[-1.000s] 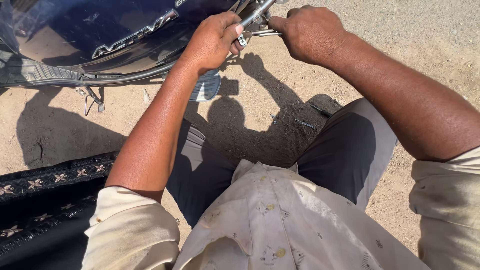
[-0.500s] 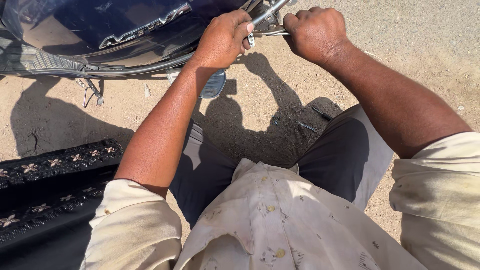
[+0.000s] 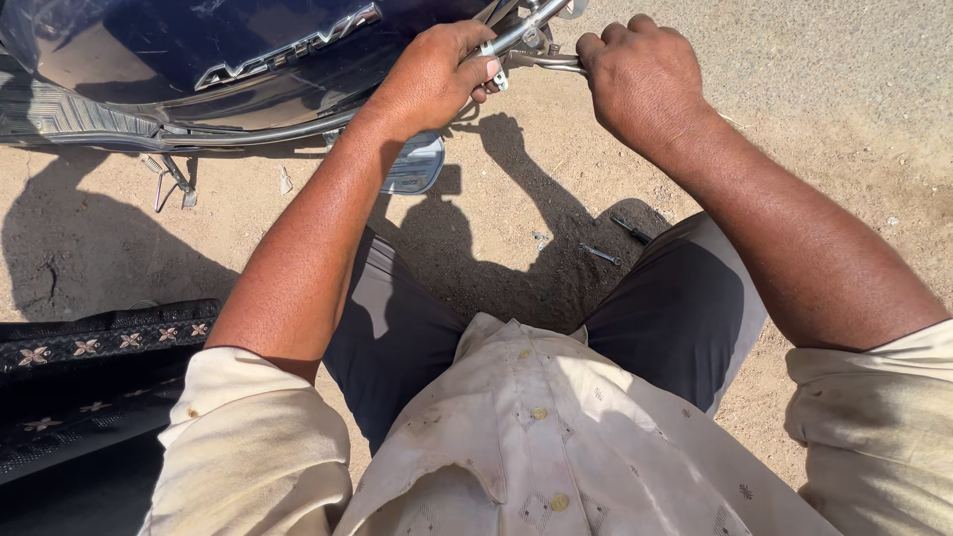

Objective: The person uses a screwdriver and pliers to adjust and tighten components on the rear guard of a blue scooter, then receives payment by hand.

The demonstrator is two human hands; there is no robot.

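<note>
Gripping metal scooter parts with both our fists.
Our left hand (image 3: 437, 74) clasps the chrome bar (image 3: 516, 30); our right hand (image 3: 640, 79) clenches a thin metal tool (image 3: 546, 62).

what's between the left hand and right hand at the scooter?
In the head view, a chrome metal bar bridges the gap from the left hand to the right hand; both grip metal parts by the dark blue scooter body.

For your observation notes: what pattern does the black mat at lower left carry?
The black mat carries rows of small pale flower motifs, shown in the head view.
</note>
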